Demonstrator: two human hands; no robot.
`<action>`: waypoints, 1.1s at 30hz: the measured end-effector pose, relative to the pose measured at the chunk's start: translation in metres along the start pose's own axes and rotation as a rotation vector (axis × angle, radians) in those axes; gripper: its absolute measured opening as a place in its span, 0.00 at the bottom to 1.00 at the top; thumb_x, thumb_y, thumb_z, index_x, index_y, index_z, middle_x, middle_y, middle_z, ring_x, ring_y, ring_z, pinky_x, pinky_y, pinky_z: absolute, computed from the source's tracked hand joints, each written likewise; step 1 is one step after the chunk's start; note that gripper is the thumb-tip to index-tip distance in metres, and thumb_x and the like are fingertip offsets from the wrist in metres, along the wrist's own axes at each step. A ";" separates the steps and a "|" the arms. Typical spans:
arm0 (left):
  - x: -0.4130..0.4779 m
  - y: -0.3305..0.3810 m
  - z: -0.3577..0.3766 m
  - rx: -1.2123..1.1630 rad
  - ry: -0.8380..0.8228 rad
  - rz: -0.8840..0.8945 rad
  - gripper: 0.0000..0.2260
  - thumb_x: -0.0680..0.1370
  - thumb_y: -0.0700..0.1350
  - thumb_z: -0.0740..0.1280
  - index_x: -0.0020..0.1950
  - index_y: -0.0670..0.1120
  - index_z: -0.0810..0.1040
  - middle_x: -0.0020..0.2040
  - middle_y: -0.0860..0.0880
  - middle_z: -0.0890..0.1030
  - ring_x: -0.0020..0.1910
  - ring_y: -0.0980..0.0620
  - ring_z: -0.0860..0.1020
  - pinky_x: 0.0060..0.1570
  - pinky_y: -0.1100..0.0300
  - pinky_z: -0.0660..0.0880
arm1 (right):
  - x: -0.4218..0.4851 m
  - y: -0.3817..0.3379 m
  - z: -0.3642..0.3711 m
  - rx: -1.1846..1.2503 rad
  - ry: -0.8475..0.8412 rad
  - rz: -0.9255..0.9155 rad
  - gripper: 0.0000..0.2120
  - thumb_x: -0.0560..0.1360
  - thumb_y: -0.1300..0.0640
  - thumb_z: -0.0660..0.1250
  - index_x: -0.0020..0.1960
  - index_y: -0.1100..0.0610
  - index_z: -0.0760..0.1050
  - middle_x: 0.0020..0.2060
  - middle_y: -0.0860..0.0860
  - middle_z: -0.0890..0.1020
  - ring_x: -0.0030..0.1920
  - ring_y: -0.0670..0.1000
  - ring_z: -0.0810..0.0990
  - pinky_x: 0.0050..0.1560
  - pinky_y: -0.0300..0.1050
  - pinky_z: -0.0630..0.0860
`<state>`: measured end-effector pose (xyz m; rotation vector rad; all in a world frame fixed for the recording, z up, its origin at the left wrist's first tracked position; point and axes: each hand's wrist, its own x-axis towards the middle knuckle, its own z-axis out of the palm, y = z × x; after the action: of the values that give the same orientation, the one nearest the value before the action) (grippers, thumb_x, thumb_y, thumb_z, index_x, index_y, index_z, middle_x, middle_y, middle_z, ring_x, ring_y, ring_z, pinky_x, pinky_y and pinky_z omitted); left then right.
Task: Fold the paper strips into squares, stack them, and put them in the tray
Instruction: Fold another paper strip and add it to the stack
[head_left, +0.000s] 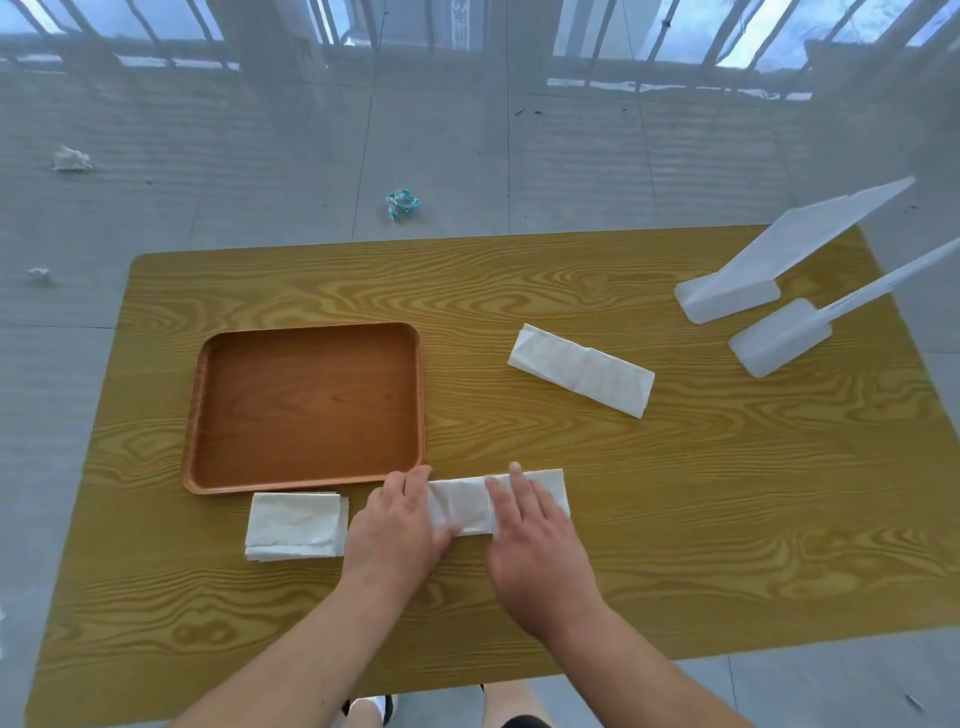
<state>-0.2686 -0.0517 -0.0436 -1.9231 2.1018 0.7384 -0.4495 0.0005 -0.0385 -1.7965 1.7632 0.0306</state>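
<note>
Grey tiled floor and barred windows in the back, with a wood-grain table (675, 519) filling most of the view. Its near edge and the person's forearms run off the bottom of the shot, so not much of the person shows. Both hands are on one paper strip (467, 501) just in front of the tray's near right corner. The left hand (400, 525) covers the strip's left end, so that end can't be seen, and its fingers (415, 480) lie flat and spread, not gripping. The right hand (535, 540) presses palm-down over the right part, fingers loose too.

Count-wise: one brown tray (202, 415) with nothing inside, one folded stack (296, 526) lying on the table beside the tray's near edge (how many layers, hard to tell), and one more strip (581, 368) further back on the right. Two white plastic stands (748, 299) sit at the far right corner, partly cut off by the frame. Three crumpled scraps (401, 202) are on the floor.
</note>
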 end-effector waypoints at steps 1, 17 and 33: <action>0.000 0.000 -0.001 0.001 0.011 0.004 0.36 0.78 0.68 0.66 0.79 0.50 0.63 0.69 0.50 0.72 0.68 0.48 0.73 0.63 0.53 0.75 | -0.001 0.009 -0.004 -0.010 0.002 0.038 0.31 0.81 0.54 0.51 0.83 0.53 0.49 0.84 0.57 0.51 0.82 0.57 0.50 0.81 0.54 0.51; 0.003 0.028 -0.034 -1.002 -0.031 -0.070 0.13 0.74 0.54 0.73 0.54 0.60 0.73 0.39 0.52 0.82 0.32 0.60 0.79 0.34 0.59 0.77 | -0.015 0.012 -0.013 0.164 0.232 0.119 0.26 0.80 0.60 0.61 0.78 0.56 0.66 0.75 0.54 0.71 0.75 0.54 0.66 0.77 0.49 0.61; 0.018 0.061 0.008 -0.375 -0.041 -0.084 0.07 0.74 0.51 0.73 0.48 0.53 0.78 0.52 0.52 0.79 0.52 0.48 0.79 0.51 0.53 0.76 | -0.027 0.035 -0.010 0.145 0.125 0.118 0.19 0.80 0.60 0.60 0.69 0.53 0.75 0.58 0.50 0.77 0.58 0.53 0.73 0.62 0.50 0.71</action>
<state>-0.3317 -0.0619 -0.0449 -2.1383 1.9519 1.2142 -0.4881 0.0230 -0.0335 -1.6211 1.9056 -0.1606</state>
